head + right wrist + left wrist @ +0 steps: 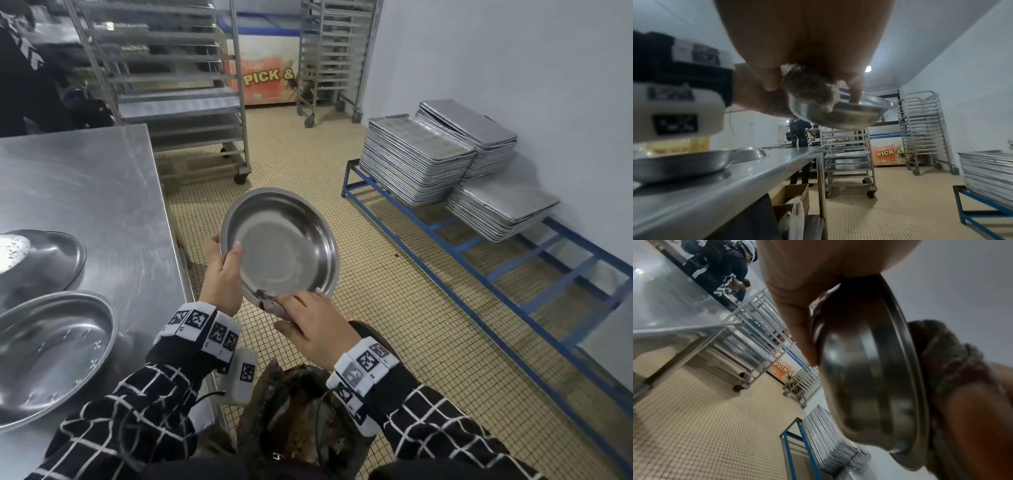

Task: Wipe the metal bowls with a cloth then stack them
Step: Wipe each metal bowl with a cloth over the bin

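I hold a round metal bowl (284, 246) tilted up over the floor, just off the table's right edge. My left hand (222, 270) grips its left rim, thumb inside. My right hand (308, 325) pinches a grey-brown cloth (272, 305) against the bowl's near rim. The left wrist view has the bowl's (869, 369) outside with the cloth (947, 356) behind its rim. From the right wrist, the cloth (807, 86) sits bunched over the bowl (838, 113). Two more bowls lie on the steel table (102, 192): one upright (51, 353), one upside down (41, 260).
Wheeled tray racks (178, 85) stand behind the table. Stacked baking trays (445, 154) sit on a blue frame (496, 267) along the right wall. Another person (24, 68) stands at far left. A dark bin (301, 411) is below my hands.
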Available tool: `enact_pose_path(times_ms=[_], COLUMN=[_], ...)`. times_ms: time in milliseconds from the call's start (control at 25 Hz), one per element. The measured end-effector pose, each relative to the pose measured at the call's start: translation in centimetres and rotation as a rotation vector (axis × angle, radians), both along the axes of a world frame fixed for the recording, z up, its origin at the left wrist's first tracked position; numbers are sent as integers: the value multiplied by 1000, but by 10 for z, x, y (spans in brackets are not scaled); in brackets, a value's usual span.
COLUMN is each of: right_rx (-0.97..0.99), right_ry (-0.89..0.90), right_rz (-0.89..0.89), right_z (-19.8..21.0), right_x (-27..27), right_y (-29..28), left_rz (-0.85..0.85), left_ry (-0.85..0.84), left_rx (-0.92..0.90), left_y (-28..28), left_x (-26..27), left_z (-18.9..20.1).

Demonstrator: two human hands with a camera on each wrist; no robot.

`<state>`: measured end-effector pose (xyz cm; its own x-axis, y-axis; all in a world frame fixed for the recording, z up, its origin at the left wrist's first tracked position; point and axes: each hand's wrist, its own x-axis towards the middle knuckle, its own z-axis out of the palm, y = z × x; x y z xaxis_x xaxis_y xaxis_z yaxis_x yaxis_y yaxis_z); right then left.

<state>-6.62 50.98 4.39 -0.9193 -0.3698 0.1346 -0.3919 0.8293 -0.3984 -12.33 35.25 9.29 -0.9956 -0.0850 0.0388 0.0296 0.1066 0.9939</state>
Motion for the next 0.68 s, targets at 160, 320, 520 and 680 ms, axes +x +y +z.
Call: enact_pose_path(times_ms=[160, 320, 520, 680], right_rx=[-55, -330, -358, -385], right_ry=[353, 272, 213, 310], right_rz=[-93, -98, -255, -440], right_z=[-9, 20, 50, 41], right_x=[0, -14, -31, -43], right_y=[5, 31, 62, 66], left_rz=[-16, -45, -281, -167], left_ry=[-97, -22, 152, 139], left_rx=[75, -42, -402, -367], left_y=[9, 7, -11, -3], left_x=[-1, -10, -11, -13], left_z=[4, -1, 0, -1])
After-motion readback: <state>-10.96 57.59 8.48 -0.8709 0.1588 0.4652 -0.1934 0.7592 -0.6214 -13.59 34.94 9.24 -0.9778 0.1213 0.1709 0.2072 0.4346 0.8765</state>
